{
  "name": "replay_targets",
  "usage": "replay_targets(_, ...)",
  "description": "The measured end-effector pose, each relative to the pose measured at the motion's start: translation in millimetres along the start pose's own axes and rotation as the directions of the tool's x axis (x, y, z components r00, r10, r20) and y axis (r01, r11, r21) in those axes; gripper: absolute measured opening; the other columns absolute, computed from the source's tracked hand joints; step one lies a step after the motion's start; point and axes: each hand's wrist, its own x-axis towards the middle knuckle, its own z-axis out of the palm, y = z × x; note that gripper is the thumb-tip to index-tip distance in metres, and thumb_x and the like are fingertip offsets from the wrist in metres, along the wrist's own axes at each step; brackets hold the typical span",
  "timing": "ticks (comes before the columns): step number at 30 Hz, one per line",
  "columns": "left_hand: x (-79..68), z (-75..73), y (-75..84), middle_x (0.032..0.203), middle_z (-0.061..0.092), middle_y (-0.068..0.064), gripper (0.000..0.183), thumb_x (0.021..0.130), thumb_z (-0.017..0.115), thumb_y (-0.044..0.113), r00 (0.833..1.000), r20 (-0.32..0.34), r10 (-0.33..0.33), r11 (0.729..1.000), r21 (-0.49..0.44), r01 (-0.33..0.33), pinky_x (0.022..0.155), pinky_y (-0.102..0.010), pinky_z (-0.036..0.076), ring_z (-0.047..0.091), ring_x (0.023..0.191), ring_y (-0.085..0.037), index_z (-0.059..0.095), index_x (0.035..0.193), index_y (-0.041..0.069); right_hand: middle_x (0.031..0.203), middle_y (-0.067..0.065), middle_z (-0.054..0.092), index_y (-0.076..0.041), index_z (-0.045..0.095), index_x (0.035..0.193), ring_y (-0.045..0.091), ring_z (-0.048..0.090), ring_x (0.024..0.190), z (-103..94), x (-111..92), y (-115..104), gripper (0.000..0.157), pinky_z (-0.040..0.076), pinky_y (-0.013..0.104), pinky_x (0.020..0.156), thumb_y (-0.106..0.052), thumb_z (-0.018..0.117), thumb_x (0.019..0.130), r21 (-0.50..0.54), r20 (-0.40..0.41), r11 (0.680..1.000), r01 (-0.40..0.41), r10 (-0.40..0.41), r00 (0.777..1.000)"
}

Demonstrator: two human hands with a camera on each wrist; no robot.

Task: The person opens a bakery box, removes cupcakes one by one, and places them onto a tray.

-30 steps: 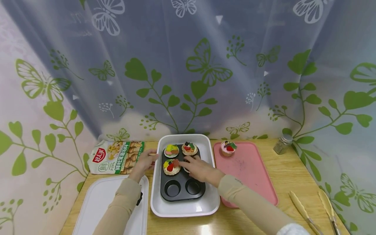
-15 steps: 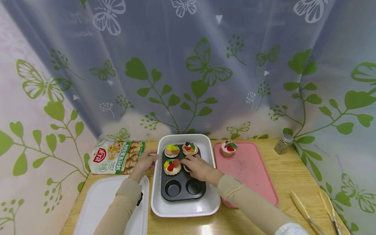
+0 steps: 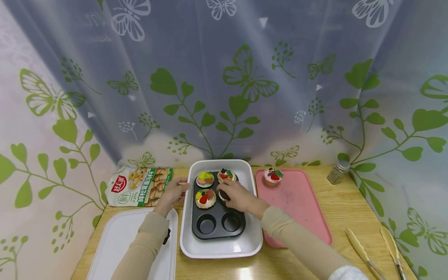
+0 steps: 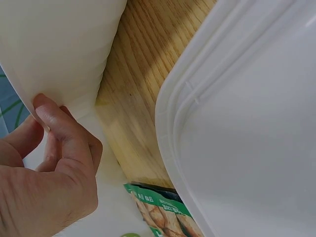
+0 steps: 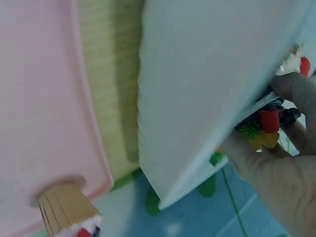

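Note:
A black muffin pan (image 3: 218, 232) lies inside a deep white tray (image 3: 219, 252). My left hand (image 3: 174, 193) pinches the tray's left rim between thumb and fingers, as the left wrist view shows. Over the pan's middle right cup, my right hand (image 3: 239, 197) has thumb and fingers around a dark cupcake (image 5: 269, 121) topped with red, yellow and green pieces; the hand hides much of it in the head view. Cream-topped cupcakes fill other cups: one with yellow topping (image 3: 205, 179), one with berries (image 3: 226, 175), one with a strawberry (image 3: 205, 198). Both front cups are bare.
To the right, a pink tray (image 3: 297, 210) bears a pink cupcake (image 3: 272, 177) at its back. Beyond it are a spice jar (image 3: 338, 172) and tongs (image 3: 362, 249). A white board (image 3: 120, 237) and a food packet (image 3: 140, 187) lie to the left.
My right hand's fingers have shifted slightly back and right over the middle right cup, showing more of the dark cupcake. The left hand keeps its place on the rim.

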Motion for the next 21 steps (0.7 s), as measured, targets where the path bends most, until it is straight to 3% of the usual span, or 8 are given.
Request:
replay_targets(7, 0.9, 0.1, -1.4, 0.098, 0.068, -0.006, 0.04, 0.109, 0.058, 0.018, 1.0, -0.014, 0.0, 1.0, 0.017, 0.001, 0.065, -0.023, 0.05, 0.062, 0.076, -0.011, 0.057, 0.147, 0.004, 0.146, 0.015, 0.057, -0.014, 0.063, 0.139, 0.037, 0.06, 0.127, -20.3, -0.4, -3.8, 0.051, 0.049, 0.051, 0.11, -0.012, 0.082, 0.092, -0.013, -0.067, 1.0, 0.021, -0.022, 0.998)
replay_targets(12, 0.8, 0.4, -1.8, 0.097, 0.066, -0.005, 0.042, 0.109, 0.057, 0.019, 1.0, -0.011, -0.001, 1.0, 0.019, 0.002, 0.066, -0.023, 0.05, 0.06, 0.074, -0.01, 0.056, 0.148, 0.004, 0.145, 0.014, 0.056, -0.017, 0.062, 0.141, 0.041, 0.061, 0.121, -33.6, -4.6, -7.4, 0.052, 0.056, 0.052, 0.103, -0.017, 0.082, 0.094, -0.034, -0.097, 0.999, 0.001, -0.004, 0.995)
replay_targets(21, 1.2, 0.5, -2.8, 0.093, 0.063, -0.002, 0.041, 0.109, 0.057, 0.018, 1.0, -0.012, 0.004, 1.0, 0.014, -0.004, 0.067, -0.024, 0.049, 0.058, 0.073, -0.009, 0.056, 0.148, 0.003, 0.152, 0.015, 0.05, -0.02, 0.057, 0.149, 0.046, 0.055, 0.131, -64.3, -14.7, -3.2, 0.056, 0.058, 0.055, 0.098, -0.014, 0.077, 0.097, -0.036, -0.114, 0.998, -0.057, 0.053, 0.992)
